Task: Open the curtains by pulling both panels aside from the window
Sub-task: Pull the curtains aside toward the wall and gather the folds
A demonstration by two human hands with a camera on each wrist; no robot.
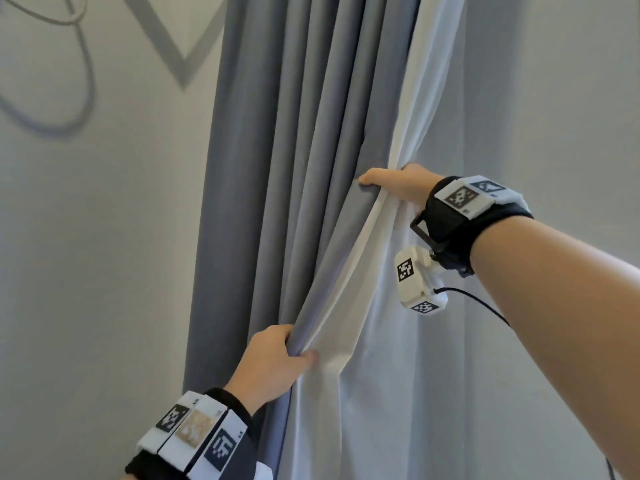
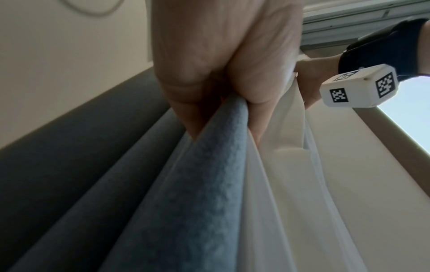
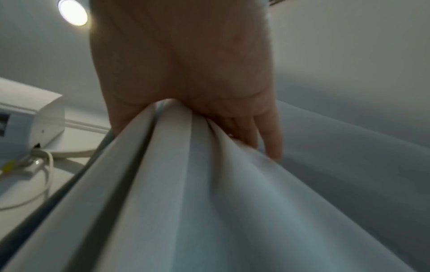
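A blue-grey curtain (image 1: pixel 294 133) with a white lining (image 1: pixel 377 271) hangs bunched in deep folds in the middle of the head view. My left hand (image 1: pixel 273 362) grips its leading edge low down, with a blue fold (image 2: pixel 209 174) pinched between thumb and fingers (image 2: pixel 221 64). Higher up, my right hand (image 1: pixel 394 183) grips the same edge, fingers curled round the white lining folds (image 3: pixel 186 184). The right hand (image 2: pixel 307 82) also shows in the left wrist view, above the left. To the right hangs a pale smooth fabric panel (image 1: pixel 536 133).
A pale wall with a grey painted motif (image 1: pixel 86 202) borders the curtain on the left. A bright strip of window (image 2: pixel 409 114) shows beside a metal frame (image 2: pixel 349 16). Overhead are a round ceiling lamp (image 3: pixel 72 12) and a white box with cables (image 3: pixel 30 119).
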